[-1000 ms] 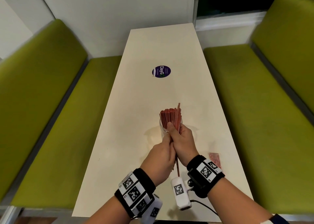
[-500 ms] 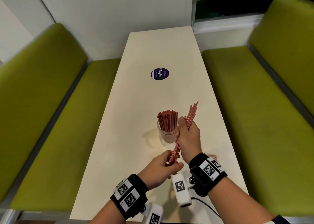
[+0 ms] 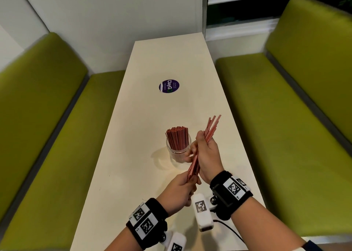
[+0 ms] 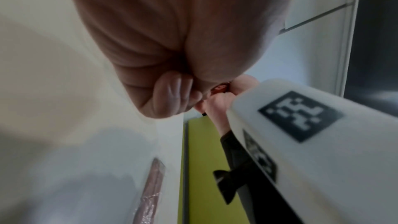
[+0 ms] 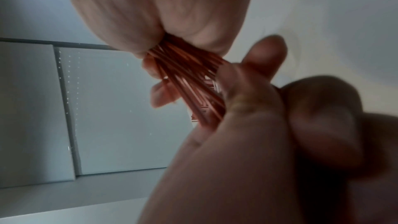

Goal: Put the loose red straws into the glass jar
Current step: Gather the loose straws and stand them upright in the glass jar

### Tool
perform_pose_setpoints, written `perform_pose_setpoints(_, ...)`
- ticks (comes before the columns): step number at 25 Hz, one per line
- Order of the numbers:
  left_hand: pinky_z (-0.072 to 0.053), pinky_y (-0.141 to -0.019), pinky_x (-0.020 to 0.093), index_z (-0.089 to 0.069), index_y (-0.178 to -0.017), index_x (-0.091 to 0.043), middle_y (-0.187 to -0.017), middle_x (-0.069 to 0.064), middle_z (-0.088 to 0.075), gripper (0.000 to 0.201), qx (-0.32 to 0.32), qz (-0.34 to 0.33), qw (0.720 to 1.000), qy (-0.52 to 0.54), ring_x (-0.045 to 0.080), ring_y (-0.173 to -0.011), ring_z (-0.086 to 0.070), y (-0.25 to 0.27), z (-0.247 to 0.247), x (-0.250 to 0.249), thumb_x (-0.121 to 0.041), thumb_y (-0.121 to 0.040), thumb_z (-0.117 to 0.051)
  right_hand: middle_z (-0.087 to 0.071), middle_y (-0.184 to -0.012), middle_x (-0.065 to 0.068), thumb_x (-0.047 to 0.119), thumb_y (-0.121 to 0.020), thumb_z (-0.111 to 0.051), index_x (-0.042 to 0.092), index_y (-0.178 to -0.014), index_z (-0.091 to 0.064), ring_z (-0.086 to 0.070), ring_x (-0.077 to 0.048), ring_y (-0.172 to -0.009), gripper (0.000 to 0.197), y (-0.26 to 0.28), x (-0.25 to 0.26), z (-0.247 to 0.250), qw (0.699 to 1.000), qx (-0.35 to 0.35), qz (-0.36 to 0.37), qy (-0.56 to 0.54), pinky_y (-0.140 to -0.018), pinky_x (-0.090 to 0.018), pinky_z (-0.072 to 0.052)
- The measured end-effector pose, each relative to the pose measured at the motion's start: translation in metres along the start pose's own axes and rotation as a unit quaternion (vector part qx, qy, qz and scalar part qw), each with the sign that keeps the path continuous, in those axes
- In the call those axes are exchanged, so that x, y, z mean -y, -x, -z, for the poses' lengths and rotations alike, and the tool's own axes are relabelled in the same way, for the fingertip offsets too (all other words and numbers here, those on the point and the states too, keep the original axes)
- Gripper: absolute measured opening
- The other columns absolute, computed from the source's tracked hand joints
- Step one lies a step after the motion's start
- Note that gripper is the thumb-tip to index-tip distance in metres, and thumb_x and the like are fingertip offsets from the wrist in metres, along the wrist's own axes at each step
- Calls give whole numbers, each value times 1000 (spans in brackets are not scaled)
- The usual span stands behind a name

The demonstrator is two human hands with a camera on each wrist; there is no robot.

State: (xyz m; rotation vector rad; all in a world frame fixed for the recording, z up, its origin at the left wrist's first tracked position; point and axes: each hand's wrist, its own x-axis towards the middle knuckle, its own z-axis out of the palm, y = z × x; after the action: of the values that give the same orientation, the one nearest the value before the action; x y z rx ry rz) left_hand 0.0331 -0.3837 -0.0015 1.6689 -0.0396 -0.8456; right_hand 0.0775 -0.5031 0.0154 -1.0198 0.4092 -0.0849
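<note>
A glass jar stands on the white table, packed with upright red straws. Just right of it my right hand grips a loose bunch of red straws around its middle; the bunch slants up to the right. My left hand pinches the bunch's lower ends. The right wrist view shows the bunch of straws running from my right palm to the left hand's fingers. In the left wrist view the curled left fingers hide nearly all of the straws.
A purple round sticker lies mid-table. A clear wrapper with reddish straws lies near the table's right edge by my right wrist. Green bench seats flank the table on both sides. A black cable runs off my right wrist.
The bunch, which stood upright close over the jar a second ago, has swung off to the jar's right and tilted. My left hand slid down to its lower ends.
</note>
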Motion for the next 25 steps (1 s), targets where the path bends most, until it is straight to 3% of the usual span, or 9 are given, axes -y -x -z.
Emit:
perform_pose_setpoints(4,-21,-43,20,-56,-88,-10,-56,-6,-37,17,5,40,995,94,10,-48,-24,-2,-6,-8,-12,-102,-46,-37,-54,-3,39,-104,-47,13,-86,-41,-32,-13,-36,32,0,9,8,1000,5,5,12,-37,-21,-28)
perform_pose_setpoints(7,-34,-46,22,-64,-90,-3,-66,6,-52,17,1,84,961,264,14,-50,-40,2,-5,-11,-4,-89,-47,-29,-55,-2,38,-103,-48,14,-88,-42,-24,-12,-35,29,-2,11,10,1000,8,16,-17,-38,-21,-20)
perform_pose_setpoints(9,-47,-63,30,-70,-90,4,-81,18,-63,27,9,114,902,417,24,-63,-58,3,-3,-9,-11,-84,-49,-29,-55,-2,38,-104,-47,13,-88,-43,-23,-13,-37,29,0,11,7,999,19,25,-5,-38,-22,-21)
perform_pose_setpoints(11,-51,-74,35,-69,-93,9,-92,26,-67,33,-6,140,851,506,35,-72,-67,2,-3,-4,-17,-88,-49,-30,-55,-2,36,-104,-46,13,-86,-44,-25,-13,-39,29,6,10,2,998,41,43,15,-37,-21,-26)
perform_pose_setpoints(13,-52,-78,38,-65,-90,8,-85,25,-68,29,-44,159,834,526,36,-67,-69,-3,-5,-2,-18,-88,-52,-38,-53,4,38,-103,-47,17,-83,-47,-31,-9,-38,28,13,7,-3,995,60,63,46,-37,-20,-30)
perform_pose_setpoints(15,-52,-86,42,-62,-85,5,-79,21,-66,21,-63,175,825,534,33,-69,-68,-4,-6,-3,-15,-87,-54,-47,-50,14,47,-96,-50,30,-80,-57,-34,-5,-39,25,17,3,-7,990,74,76,88,-39,-22,-30)
perform_pose_setpoints(17,-49,-95,44,-62,-87,5,-79,18,-65,18,-70,182,818,542,30,-73,-65,-6,-5,-4,-11,-90,-53,-45,-49,16,56,-88,-54,35,-74,-60,-34,-6,-41,27,17,-2,-9,986,81,81,120,-41,-24,-30)
perform_pose_setpoints(20,-55,-82,42,-62,-91,4,-82,17,-65,14,-74,175,811,553,29,-75,-64,-7,-2,-7,-6,-86,-55,-34,-49,9,57,-86,-58,14,-76,-51,-29,-9,-41,45,16,-8,-12,988,77,66,120,-42,-25,-28)
perform_pose_setpoints(25,-60,-69,41,-65,-97,6,-79,19,-70,24,-84,158,818,547,30,-66,-71,-10,5,-17,-9,-95,-47,-27,-47,2,35,-95,-66,13,-65,-41,-21,-15,-41,45,16,-12,-17,989,100,13,107,-43,-25,-21)
